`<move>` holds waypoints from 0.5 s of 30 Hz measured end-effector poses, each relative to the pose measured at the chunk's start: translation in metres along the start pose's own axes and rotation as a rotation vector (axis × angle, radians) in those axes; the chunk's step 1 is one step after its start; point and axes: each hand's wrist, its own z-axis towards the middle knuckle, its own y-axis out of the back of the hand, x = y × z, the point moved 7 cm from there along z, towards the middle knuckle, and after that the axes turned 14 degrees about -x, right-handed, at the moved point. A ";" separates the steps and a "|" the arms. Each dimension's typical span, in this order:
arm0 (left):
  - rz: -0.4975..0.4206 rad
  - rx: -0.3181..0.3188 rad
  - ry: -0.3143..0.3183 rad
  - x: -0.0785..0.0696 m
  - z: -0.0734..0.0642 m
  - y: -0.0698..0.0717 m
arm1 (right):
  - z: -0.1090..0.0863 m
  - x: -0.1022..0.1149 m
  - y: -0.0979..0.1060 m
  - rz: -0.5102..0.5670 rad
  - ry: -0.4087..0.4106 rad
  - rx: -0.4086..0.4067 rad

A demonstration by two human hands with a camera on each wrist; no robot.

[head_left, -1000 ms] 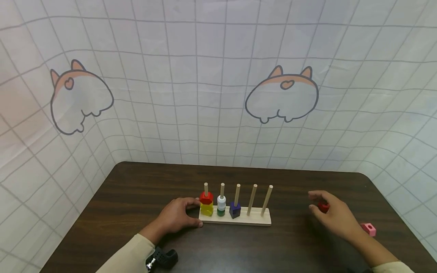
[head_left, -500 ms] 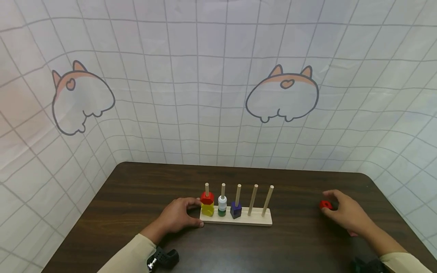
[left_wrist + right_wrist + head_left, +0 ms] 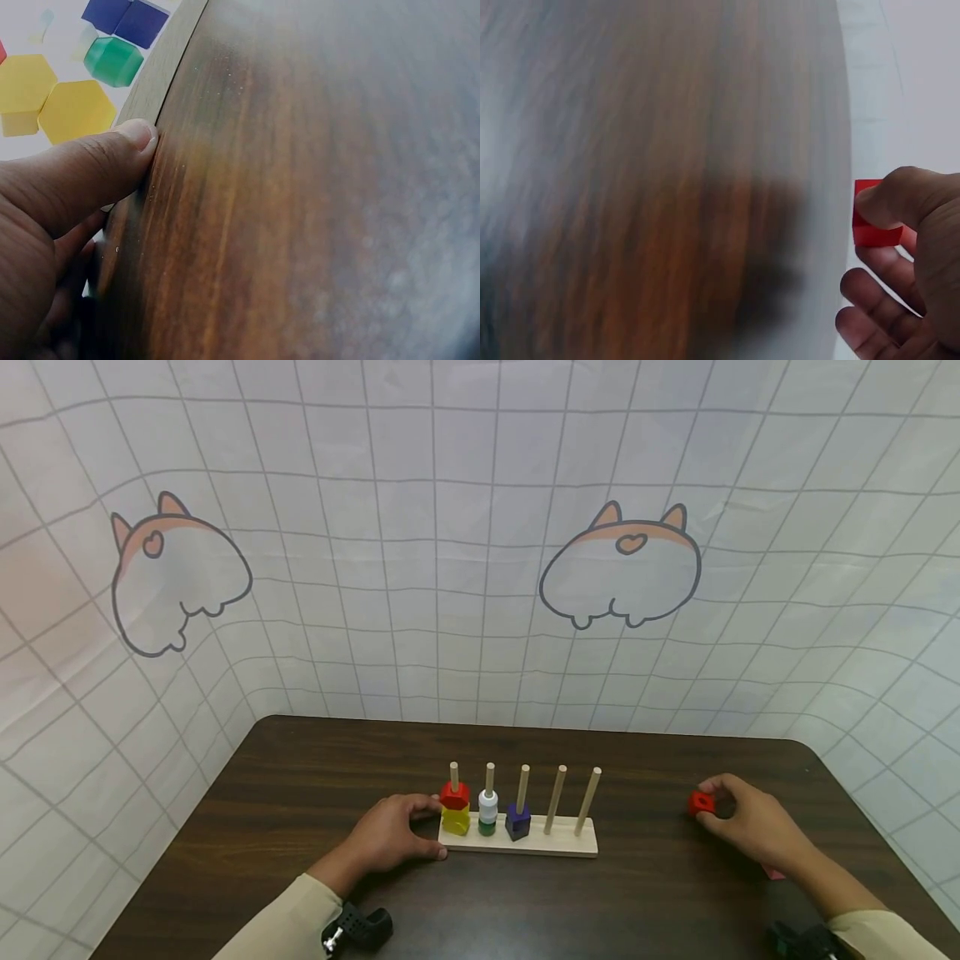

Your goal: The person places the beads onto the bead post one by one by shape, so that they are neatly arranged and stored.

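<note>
At the table's middle stands a wooden peg rack [image 3: 558,838] with upright pegs. Its left end is held by my left hand [image 3: 386,833], the thumb [image 3: 133,139] against the front edge. On the leftmost peg a red block [image 3: 455,795] sits above yellow blocks [image 3: 455,821]. The second peg bears white beads [image 3: 487,806] over a green bead [image 3: 114,61]; purple blocks [image 3: 517,821] are on the third. The two right pegs are bare. Far right, my right hand [image 3: 761,827] pinches a red block [image 3: 877,234] with a hole between thumb and fingers.
A pink block [image 3: 774,872] lies on the dark table [image 3: 637,902], mostly hidden by the right wrist. A white gridded curtain [image 3: 420,610] hangs behind the table and at both sides. Black straps [image 3: 358,928] are around the wrists.
My right hand has moved right, closed its fingers on the red block and brought it slightly up and left. The left hand stays at the rack's end.
</note>
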 end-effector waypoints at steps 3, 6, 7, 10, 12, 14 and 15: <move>-0.001 0.000 -0.002 0.000 0.000 0.000 | 0.003 0.013 0.001 0.028 0.008 -0.014; 0.003 -0.001 -0.002 0.001 0.001 0.000 | 0.006 0.026 0.002 0.045 0.026 -0.023; 0.005 0.001 -0.005 0.001 0.001 0.000 | 0.008 0.031 0.003 0.052 0.033 -0.025; 0.011 0.006 -0.007 0.002 0.001 -0.001 | 0.011 0.043 0.006 0.069 0.061 -0.040; 0.012 0.009 -0.008 0.002 0.001 -0.001 | 0.013 0.051 0.009 0.086 0.077 -0.050; 0.010 0.009 -0.006 0.002 0.001 -0.001 | 0.014 0.057 0.011 0.099 0.091 -0.058; 0.010 0.009 -0.006 0.002 0.001 -0.001 | 0.015 0.060 0.012 0.106 0.093 -0.061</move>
